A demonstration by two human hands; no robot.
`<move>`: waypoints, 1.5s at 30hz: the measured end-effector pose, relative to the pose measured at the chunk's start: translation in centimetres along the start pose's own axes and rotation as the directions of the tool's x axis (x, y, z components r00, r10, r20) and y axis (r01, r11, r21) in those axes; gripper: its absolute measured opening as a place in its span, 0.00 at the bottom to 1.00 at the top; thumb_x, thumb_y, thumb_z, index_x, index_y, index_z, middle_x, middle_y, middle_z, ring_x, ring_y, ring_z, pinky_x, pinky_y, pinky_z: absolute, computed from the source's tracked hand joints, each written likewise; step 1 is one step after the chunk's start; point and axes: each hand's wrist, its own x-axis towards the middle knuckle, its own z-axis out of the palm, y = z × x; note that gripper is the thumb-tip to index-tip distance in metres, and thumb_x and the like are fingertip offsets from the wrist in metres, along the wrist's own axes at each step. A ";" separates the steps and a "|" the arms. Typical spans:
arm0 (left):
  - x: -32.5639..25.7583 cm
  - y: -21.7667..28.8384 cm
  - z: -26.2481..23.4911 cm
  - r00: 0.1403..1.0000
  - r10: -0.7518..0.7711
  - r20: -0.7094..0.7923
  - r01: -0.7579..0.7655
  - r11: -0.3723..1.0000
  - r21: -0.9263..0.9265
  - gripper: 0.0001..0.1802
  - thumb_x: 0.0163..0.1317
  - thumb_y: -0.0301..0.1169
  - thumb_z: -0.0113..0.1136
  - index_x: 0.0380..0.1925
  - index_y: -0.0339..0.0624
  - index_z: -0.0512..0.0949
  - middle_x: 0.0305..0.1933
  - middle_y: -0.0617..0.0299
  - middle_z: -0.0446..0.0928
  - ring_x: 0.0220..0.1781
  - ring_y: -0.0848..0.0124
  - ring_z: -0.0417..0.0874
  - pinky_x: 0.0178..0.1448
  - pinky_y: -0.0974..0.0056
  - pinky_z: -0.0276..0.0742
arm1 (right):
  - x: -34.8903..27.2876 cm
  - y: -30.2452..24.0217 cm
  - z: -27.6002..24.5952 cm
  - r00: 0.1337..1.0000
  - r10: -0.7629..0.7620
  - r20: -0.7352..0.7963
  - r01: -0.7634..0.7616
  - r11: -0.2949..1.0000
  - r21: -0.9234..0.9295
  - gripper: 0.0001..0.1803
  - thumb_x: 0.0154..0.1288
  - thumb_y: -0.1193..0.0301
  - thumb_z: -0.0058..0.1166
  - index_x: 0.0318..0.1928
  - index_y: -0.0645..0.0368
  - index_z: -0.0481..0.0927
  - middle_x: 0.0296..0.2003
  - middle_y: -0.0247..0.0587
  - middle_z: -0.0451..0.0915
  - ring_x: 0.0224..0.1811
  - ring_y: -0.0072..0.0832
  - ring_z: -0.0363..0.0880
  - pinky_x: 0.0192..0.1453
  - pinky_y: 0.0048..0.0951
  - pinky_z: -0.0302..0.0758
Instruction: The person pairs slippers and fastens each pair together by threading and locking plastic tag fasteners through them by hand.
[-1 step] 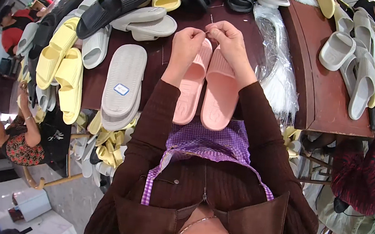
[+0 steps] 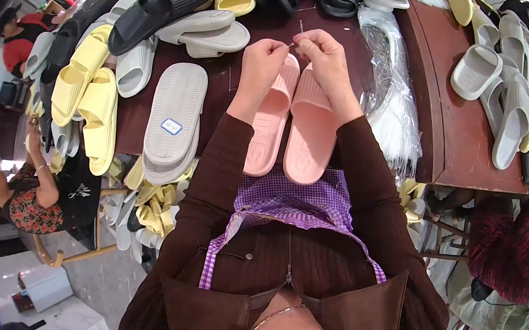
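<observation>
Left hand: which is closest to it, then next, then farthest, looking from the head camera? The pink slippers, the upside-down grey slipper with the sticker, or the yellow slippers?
From the left hand:
1. Pink slippers, right under it.
2. Upside-down grey slipper, lying to its left.
3. Yellow slippers, farther left, near the table edge.

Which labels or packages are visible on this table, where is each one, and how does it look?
Sticker label: on the sole of the grey slipper left of the pink slippers; small white rectangle with a blue border.
Plastic bags: on the table right of the right hand; clear, glossy pile.
</observation>
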 end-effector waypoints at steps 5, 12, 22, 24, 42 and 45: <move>-1.3 1.7 0.1 0.995 -0.094 -0.025 0.083 0.953 -0.290 0.09 0.60 0.29 0.58 0.33 0.32 0.78 0.25 0.64 0.77 0.22 0.81 0.73 0.26 0.75 0.67 | -0.9 -0.9 0.4 0.996 -0.026 -0.084 0.026 1.000 0.000 0.06 0.64 0.76 0.52 0.38 0.63 0.80 0.29 0.28 0.78 0.30 0.13 0.71 0.36 0.16 0.69; -1.4 2.0 0.0 0.996 -0.088 -0.031 0.066 0.901 -0.429 0.05 0.61 0.27 0.57 0.33 0.36 0.77 0.24 0.65 0.76 0.20 0.84 0.71 0.23 0.79 0.63 | -1.7 -1.1 1.2 0.989 -0.123 -0.080 0.103 0.969 -0.225 0.05 0.60 0.75 0.54 0.34 0.64 0.81 0.23 0.26 0.76 0.25 0.11 0.68 0.29 0.16 0.65; -1.6 1.6 0.1 0.994 -0.102 -0.040 0.072 0.883 -0.464 0.04 0.61 0.26 0.58 0.33 0.36 0.78 0.25 0.65 0.77 0.19 0.85 0.70 0.21 0.79 0.62 | -1.5 -0.8 1.3 0.965 -0.258 -0.046 0.203 0.847 -0.491 0.05 0.56 0.76 0.54 0.31 0.65 0.80 0.16 0.30 0.74 0.20 0.12 0.67 0.24 0.19 0.64; -1.5 1.6 0.0 0.995 -0.094 -0.046 0.062 0.885 -0.462 0.04 0.60 0.26 0.58 0.33 0.37 0.78 0.25 0.65 0.77 0.19 0.85 0.70 0.21 0.79 0.62 | -1.4 -0.6 1.3 0.965 -0.259 -0.051 0.201 0.846 -0.493 0.05 0.56 0.76 0.54 0.31 0.65 0.80 0.17 0.30 0.74 0.20 0.12 0.67 0.24 0.19 0.64; -1.0 0.9 -0.5 0.984 -0.146 0.101 0.178 0.826 -0.535 0.03 0.59 0.25 0.59 0.31 0.38 0.79 0.21 0.70 0.73 0.15 0.86 0.66 0.18 0.80 0.59 | -1.5 -0.7 1.6 0.940 -0.340 -0.022 0.269 0.778 -0.568 0.04 0.55 0.72 0.54 0.30 0.58 0.80 0.24 0.41 0.79 0.31 0.37 0.78 0.47 0.34 0.71; -1.1 1.0 -0.5 0.985 -0.127 0.113 0.168 0.830 -0.532 0.03 0.60 0.25 0.58 0.33 0.38 0.79 0.22 0.70 0.74 0.17 0.86 0.68 0.18 0.80 0.60 | -0.9 -0.6 1.2 0.923 -0.384 0.014 0.316 0.739 -0.594 0.05 0.57 0.74 0.55 0.32 0.61 0.81 0.25 0.40 0.80 0.31 0.33 0.78 0.39 0.32 0.72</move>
